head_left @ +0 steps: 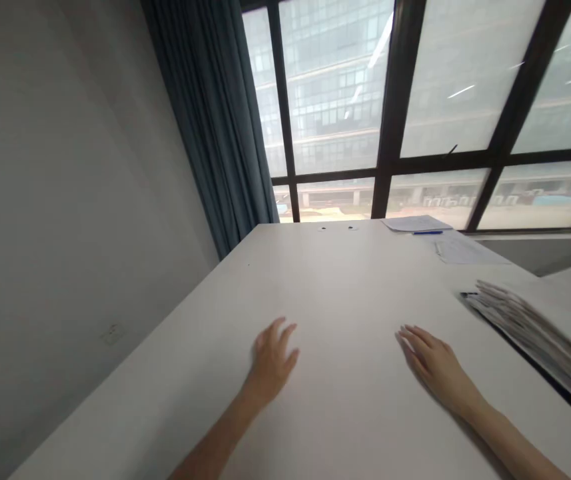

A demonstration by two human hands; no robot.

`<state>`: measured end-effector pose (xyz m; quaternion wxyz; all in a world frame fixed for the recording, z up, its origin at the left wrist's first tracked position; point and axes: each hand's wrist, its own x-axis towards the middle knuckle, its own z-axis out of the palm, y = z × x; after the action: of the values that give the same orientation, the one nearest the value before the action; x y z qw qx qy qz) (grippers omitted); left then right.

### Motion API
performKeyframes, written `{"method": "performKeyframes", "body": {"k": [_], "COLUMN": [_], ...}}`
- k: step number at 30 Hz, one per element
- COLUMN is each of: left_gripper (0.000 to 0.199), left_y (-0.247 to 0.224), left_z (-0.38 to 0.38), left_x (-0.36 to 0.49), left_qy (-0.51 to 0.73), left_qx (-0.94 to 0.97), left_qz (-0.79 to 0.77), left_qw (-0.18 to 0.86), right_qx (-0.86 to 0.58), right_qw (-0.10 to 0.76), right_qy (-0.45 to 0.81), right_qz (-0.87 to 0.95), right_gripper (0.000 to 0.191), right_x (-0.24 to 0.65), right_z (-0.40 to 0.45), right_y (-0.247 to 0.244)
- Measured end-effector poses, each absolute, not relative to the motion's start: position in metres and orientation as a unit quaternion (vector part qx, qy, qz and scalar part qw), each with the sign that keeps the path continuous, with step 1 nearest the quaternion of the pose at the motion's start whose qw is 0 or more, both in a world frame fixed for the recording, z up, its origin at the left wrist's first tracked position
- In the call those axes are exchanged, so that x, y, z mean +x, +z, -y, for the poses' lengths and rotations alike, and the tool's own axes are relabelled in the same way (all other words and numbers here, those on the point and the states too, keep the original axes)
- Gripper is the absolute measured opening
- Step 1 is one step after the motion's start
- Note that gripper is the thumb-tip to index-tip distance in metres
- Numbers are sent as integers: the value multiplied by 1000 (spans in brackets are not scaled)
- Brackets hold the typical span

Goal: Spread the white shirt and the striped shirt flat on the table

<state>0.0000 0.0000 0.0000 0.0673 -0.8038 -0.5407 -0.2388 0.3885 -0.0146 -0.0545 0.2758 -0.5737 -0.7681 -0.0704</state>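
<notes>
Resting flat, fingers spread: both hands, left [272,360] & right [435,367], on table [345,280]; blurred stack [535,333] cut off.

White table [345,280], left hand [271,360] flat, palm down, right hand [435,367] flat beside it, both empty

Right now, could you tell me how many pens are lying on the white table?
1. A blue pen lies at the far edge of the table, beside a sheet of paper near the window. Others could be hidden under the papers or the dark folder.
</notes>
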Motion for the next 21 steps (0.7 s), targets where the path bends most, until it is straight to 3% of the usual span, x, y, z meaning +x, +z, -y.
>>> {"method": "performKeyframes", "body": {"k": [5,21], "left_gripper": [47,47], "left_y": [-23,-22], "left_z": [4,0], "left_x": [41,40], "left_qy": [-103,-89], "left_qx": [-874,-869], "left_qz": [476,486], "left_qw": [-7,-7], "right_qx": [-577,-574], "right_qw": [239,211], "right_qy": [-76,-96], "right_qz": [777,785], "right_gripper": [42,42], "right_x": [387,385], "right_z": [14,12], "right_y": [-54,-52]}}
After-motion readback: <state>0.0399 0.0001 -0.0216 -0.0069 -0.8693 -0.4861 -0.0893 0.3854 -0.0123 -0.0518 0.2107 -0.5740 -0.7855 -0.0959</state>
